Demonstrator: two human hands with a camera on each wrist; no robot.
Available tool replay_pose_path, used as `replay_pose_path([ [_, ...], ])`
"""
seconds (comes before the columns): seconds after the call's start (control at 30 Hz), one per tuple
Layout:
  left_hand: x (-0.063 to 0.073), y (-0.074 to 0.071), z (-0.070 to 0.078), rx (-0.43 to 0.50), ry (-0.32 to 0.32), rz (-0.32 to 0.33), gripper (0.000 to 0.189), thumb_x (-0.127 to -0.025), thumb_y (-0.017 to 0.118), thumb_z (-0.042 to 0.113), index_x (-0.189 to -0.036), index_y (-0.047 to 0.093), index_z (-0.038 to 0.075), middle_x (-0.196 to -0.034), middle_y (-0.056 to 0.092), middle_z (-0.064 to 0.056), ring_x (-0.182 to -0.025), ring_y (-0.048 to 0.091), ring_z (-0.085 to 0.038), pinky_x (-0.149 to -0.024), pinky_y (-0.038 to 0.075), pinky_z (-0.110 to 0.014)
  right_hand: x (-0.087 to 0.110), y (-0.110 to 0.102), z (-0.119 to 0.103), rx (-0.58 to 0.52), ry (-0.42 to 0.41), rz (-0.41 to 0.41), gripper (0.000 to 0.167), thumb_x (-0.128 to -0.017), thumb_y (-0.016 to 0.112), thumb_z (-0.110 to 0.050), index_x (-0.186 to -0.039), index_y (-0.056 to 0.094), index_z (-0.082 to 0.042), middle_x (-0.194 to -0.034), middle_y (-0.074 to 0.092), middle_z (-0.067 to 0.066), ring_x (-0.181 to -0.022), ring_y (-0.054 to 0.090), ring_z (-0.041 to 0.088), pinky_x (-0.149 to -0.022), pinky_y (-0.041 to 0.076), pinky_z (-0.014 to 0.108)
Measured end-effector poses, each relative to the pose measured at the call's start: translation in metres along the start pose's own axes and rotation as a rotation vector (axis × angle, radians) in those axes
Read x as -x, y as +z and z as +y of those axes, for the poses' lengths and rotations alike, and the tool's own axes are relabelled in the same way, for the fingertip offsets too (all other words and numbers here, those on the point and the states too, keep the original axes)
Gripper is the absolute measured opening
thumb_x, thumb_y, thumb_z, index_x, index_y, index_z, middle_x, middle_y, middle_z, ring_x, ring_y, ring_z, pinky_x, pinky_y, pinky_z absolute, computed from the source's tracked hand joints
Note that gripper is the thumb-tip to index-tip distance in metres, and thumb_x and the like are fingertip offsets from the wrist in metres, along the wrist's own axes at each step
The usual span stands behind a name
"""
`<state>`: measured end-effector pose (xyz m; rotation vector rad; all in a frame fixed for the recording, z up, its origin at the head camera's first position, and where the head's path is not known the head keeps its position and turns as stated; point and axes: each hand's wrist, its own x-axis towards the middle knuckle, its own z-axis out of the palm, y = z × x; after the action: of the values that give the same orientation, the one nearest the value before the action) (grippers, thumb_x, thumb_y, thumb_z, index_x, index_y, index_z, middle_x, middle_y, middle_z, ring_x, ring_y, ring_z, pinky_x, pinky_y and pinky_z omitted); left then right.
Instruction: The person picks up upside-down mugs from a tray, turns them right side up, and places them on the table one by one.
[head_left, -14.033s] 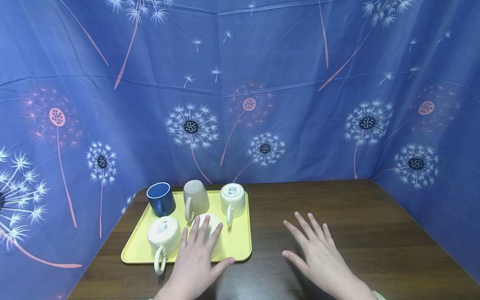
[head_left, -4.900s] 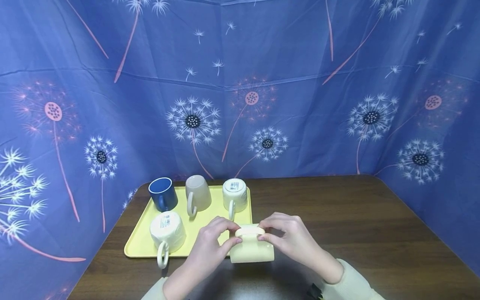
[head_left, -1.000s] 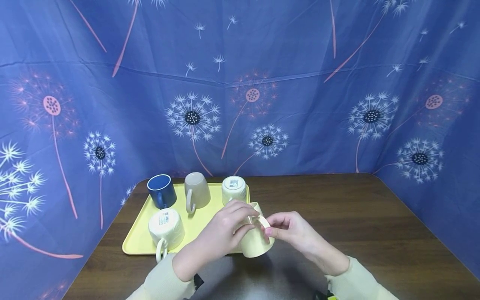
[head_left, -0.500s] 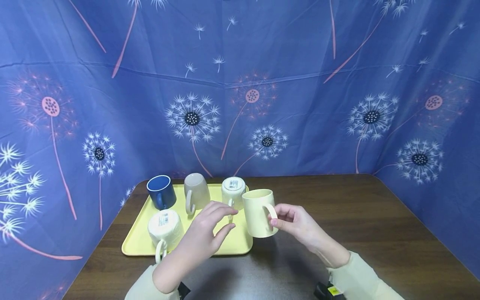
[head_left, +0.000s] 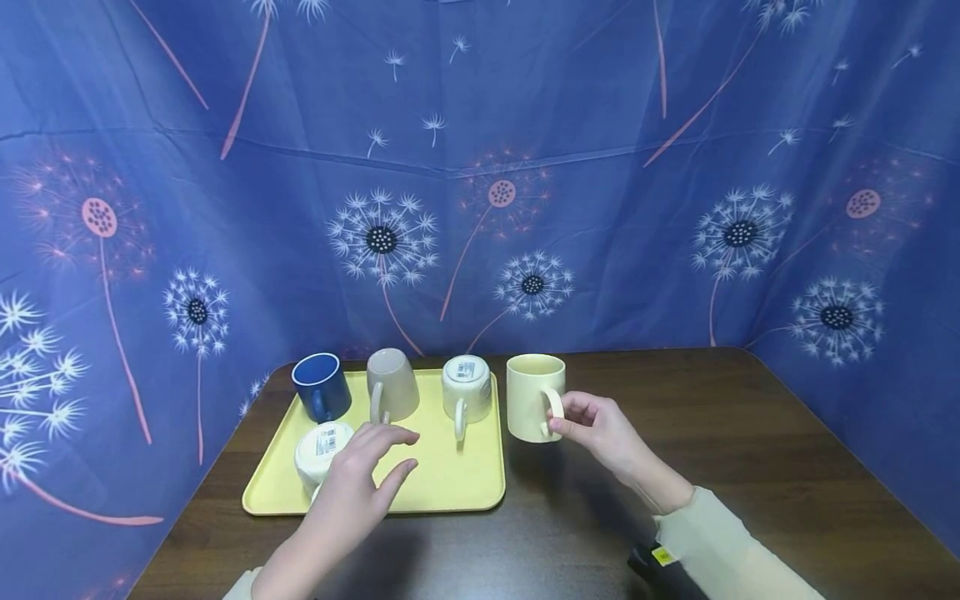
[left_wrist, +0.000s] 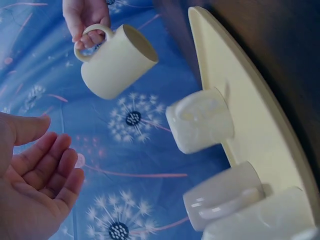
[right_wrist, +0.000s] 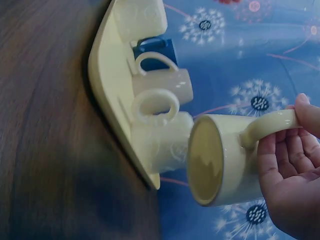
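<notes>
My right hand point(head_left: 611, 442) pinches the handle of a pale yellow mug point(head_left: 531, 404), which hangs upright just right of the tray, its shadow on the table below. In the right wrist view the thumb and curled fingers grip that handle, and the mug's mouth point(right_wrist: 206, 160) shows. My left hand point(head_left: 356, 487) holds nothing, thumb and fingers loosely bent above the front of the yellow tray point(head_left: 450, 479). It partly hides an upside-down white mug point(head_left: 321, 450); in the left wrist view its palm point(left_wrist: 25, 205) is bare.
Along the tray's back stand an upright blue mug point(head_left: 322, 392), an upside-down grey mug point(head_left: 393, 383) and an upside-down white mug point(head_left: 467, 390). The brown table point(head_left: 712, 433) extends to the right. A blue dandelion-print cloth point(head_left: 615, 233) hangs behind.
The pale yellow mug, upside down on the tray at first, was turned over in both hands. My left hand let go and moved left; my right hand carried the mug up and away from me.
</notes>
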<state>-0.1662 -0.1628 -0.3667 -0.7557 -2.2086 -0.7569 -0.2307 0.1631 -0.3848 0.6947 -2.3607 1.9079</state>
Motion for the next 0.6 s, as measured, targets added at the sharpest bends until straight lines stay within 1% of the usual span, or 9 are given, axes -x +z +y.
replay_pose_path([
  [0.03, 0.002, -0.002, -0.002, -0.008, -0.017, 0.0, 0.037, -0.067, 0.081, 0.0, -0.1, 0.067, 0.011, -0.099, 0.067, 0.007, -0.095, 0.06, -0.011, -0.081, 0.05, -0.029, -0.001, -0.001, 0.002, 0.005, 0.0, 0.013, 0.017, -0.084, 0.067, -0.002, -0.096, 0.062, 0.008, -0.082, 0.066, -0.007, -0.074, 0.059, 0.008, -0.066, 0.049, 0.024],
  [0.1, 0.005, -0.005, -0.005, -0.024, -0.04, 0.009, 0.037, -0.066, 0.081, -0.001, -0.099, 0.068, 0.011, -0.098, 0.067, 0.006, -0.093, 0.06, -0.011, -0.077, 0.051, -0.03, -0.004, -0.003, 0.007, 0.014, 0.002, 0.036, 0.017, -0.084, 0.067, -0.003, -0.097, 0.062, 0.007, -0.083, 0.066, -0.006, -0.075, 0.058, 0.008, -0.067, 0.049, 0.025],
  [0.17, 0.009, -0.009, -0.008, -0.042, -0.064, 0.019, 0.038, -0.065, 0.082, -0.001, -0.099, 0.068, 0.011, -0.097, 0.068, 0.006, -0.092, 0.06, -0.011, -0.077, 0.05, -0.029, -0.007, -0.005, 0.012, 0.018, 0.005, 0.059, 0.018, -0.085, 0.068, -0.005, -0.097, 0.062, 0.007, -0.084, 0.067, -0.004, -0.076, 0.059, 0.008, -0.068, 0.049, 0.025],
  [0.23, 0.013, -0.012, -0.011, -0.054, -0.094, 0.026, 0.038, -0.064, 0.082, -0.001, -0.098, 0.068, 0.011, -0.096, 0.068, 0.007, -0.091, 0.06, -0.011, -0.078, 0.047, -0.024, -0.011, -0.007, 0.017, 0.015, 0.009, 0.075, 0.02, -0.085, 0.068, -0.007, -0.097, 0.062, 0.007, -0.085, 0.067, -0.002, -0.077, 0.059, 0.008, -0.07, 0.049, 0.026],
  [0.37, 0.026, -0.02, -0.018, -0.082, -0.147, 0.03, 0.037, -0.063, 0.083, 0.001, -0.095, 0.069, 0.013, -0.093, 0.068, 0.008, -0.087, 0.06, -0.01, -0.078, 0.043, -0.015, -0.018, -0.009, 0.028, 0.007, 0.014, 0.094, 0.022, -0.085, 0.068, -0.008, -0.098, 0.062, 0.009, -0.084, 0.067, -0.003, -0.077, 0.06, 0.008, -0.071, 0.049, 0.026],
  [0.47, 0.037, -0.024, -0.024, -0.114, -0.18, 0.028, 0.036, -0.062, 0.083, 0.001, -0.093, 0.069, 0.013, -0.091, 0.068, 0.008, -0.083, 0.06, -0.01, -0.076, 0.042, -0.011, -0.024, -0.012, 0.035, 0.024, 0.014, 0.107, 0.022, -0.085, 0.068, -0.008, -0.097, 0.062, 0.009, -0.082, 0.067, -0.005, -0.076, 0.059, 0.008, -0.07, 0.048, 0.024],
  [0.6, 0.05, -0.029, -0.032, -0.147, -0.225, 0.032, 0.036, -0.062, 0.084, 0.002, -0.092, 0.069, 0.015, -0.091, 0.067, 0.009, -0.079, 0.059, -0.01, -0.075, 0.041, -0.01, -0.032, -0.016, 0.043, 0.067, 0.01, 0.133, 0.021, -0.084, 0.07, -0.01, -0.096, 0.064, 0.007, -0.082, 0.067, -0.002, -0.075, 0.058, 0.008, -0.069, 0.047, 0.022],
])
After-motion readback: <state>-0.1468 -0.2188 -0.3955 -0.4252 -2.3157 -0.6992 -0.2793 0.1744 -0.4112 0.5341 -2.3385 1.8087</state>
